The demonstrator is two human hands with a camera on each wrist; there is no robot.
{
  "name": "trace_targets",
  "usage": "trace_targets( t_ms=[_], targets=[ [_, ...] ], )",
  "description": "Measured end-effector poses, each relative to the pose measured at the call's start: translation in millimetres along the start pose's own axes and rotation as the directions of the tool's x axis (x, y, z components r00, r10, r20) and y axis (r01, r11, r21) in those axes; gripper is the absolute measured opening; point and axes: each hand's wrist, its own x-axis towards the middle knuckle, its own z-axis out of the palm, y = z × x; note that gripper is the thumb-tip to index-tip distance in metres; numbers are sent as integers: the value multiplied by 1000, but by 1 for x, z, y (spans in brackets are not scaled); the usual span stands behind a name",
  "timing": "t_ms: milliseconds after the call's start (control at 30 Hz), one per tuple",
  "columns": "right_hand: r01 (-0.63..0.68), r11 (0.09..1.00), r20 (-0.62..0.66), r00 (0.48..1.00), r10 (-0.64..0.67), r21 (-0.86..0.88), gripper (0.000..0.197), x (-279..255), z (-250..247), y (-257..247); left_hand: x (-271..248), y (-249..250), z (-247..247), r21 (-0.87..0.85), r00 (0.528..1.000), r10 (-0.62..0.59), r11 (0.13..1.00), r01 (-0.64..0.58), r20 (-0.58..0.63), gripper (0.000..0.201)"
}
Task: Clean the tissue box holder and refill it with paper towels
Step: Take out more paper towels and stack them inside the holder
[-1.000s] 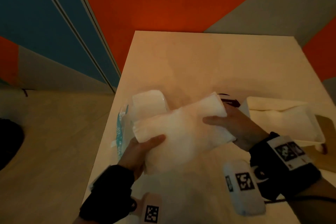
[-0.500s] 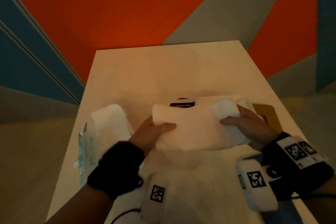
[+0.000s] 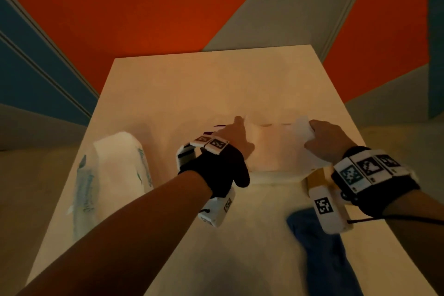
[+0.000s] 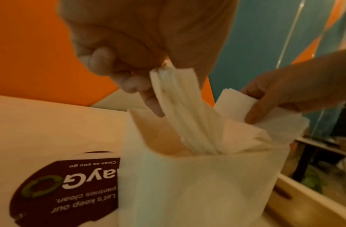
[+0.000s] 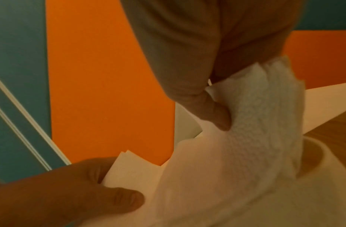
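A white tissue box holder [image 3: 276,175] stands open-topped on the table, right of centre. A stack of white paper towels [image 3: 271,149] sags into it, middle down, both ends sticking up. My left hand [image 3: 240,137] grips the stack's left end, fingers curled over the folded edges of the paper towels [image 4: 180,98]. My right hand [image 3: 317,137] pinches the right end; its thumb [image 5: 214,112] presses the embossed paper towels [image 5: 265,116]. In the left wrist view the holder [image 4: 197,184] shows a bare inner wall under the left end.
A plastic pack of paper towels [image 3: 115,170] lies at the table's left edge. A dark round sticker [image 4: 71,188] marks the table by the holder. A wooden lid [image 3: 317,179] lies at the holder's right, a blue cloth [image 3: 324,247] nearer me.
Both hands carried the stack from beside the pack rightward over the holder and lowered its middle into the opening. The stack now bends downward between my hands.
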Motion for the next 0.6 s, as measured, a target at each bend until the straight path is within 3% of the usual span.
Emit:
trace_targets(
  t_ms=[100, 267, 400, 600],
  targets=[
    [44, 998, -5, 999, -44, -36, 33, 9, 4, 1, 4, 2, 10, 267, 997, 62, 962, -51, -35, 61],
    [79, 996, 15, 997, -79, -34, 70, 13, 15, -3, 8, -1, 24, 440, 991, 127, 893, -91, -52, 59],
    [154, 984, -2, 988, -155, -94, 79, 12, 24, -1, 8, -3, 29, 414, 993, 116, 906, -90, -38, 61],
    [219, 964, -52, 972, -229, -149, 70, 10, 21, 2, 3, -4, 27, 336, 998, 50, 941, -32, -46, 66]
  ],
)
